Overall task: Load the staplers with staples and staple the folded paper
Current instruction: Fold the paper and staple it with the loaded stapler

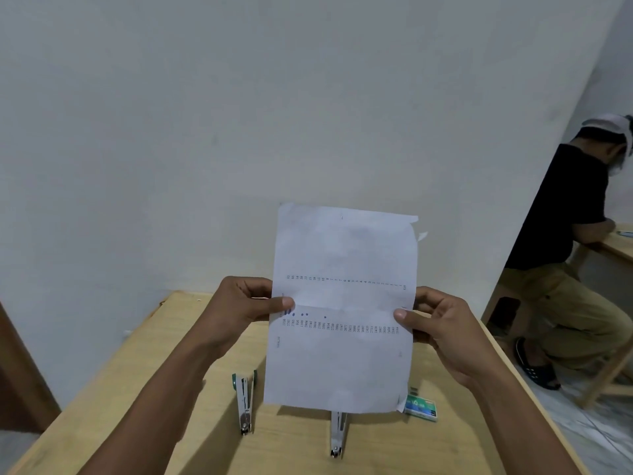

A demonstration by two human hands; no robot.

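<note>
I hold a white sheet of paper (342,262) upright above the table, with rows of small printed numbers across its middle and a faint crease there. My left hand (248,299) pinches its left edge and my right hand (435,323) pinches its right edge. Below the sheet two metal staplers lie on the wooden table (144,389): the left stapler (245,402) has green trim and is fully visible, while the right stapler (338,435) is partly hidden behind the paper. A green staple box (422,407) lies at the paper's lower right corner.
A plain white wall stands right behind the table. At the far right another person in a black shirt (565,214) sits at a second wooden table (620,246). A dark wooden panel (17,378) stands at the left edge.
</note>
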